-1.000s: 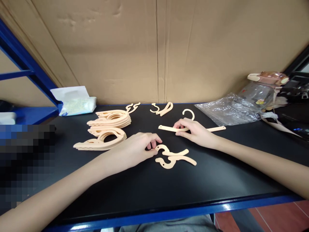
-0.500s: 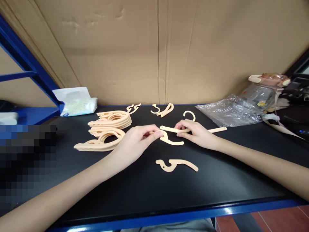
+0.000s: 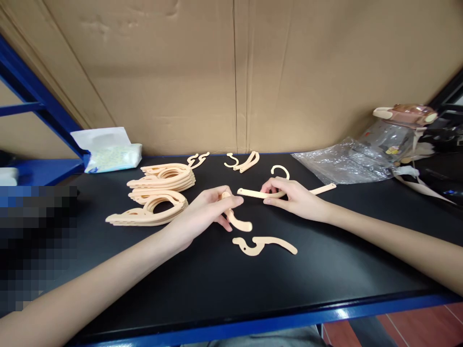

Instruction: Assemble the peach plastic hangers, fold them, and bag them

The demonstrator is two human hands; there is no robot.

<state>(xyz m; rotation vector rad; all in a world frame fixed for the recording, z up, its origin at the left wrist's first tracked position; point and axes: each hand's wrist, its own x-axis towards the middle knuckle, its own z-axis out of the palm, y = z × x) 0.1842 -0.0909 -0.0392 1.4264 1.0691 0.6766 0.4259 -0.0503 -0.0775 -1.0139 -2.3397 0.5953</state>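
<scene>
Between the thumb and fingers of my left hand (image 3: 213, 209) is a curved beige hanger arm piece (image 3: 241, 223), its free end pointing right and toward me. My right hand (image 3: 289, 195) pinches a beige hanger piece (image 3: 252, 193) with a hook (image 3: 284, 169) rising behind the fingers and a straight bar (image 3: 325, 188) reaching out to the right; the fingers hide its middle. The two held pieces are apart. On the black table in front of both hands lies another loose hanger arm piece (image 3: 265, 244), flat, with a notch and a small hole.
Stacked beige folding hangers (image 3: 162, 185) stand left of my left hand. Small loose hanger parts (image 3: 198, 160) and folded pieces (image 3: 248, 162) lie at the back. A tissue pack (image 3: 114, 156) is at back left. A crumpled plastic bag (image 3: 333, 161) and a clear bottle (image 3: 392, 135) are at right.
My left hand has turned the arm piece, so its free end now points down toward me, and drawn it away from the right-hand piece. The right hand has stayed nearly still.
</scene>
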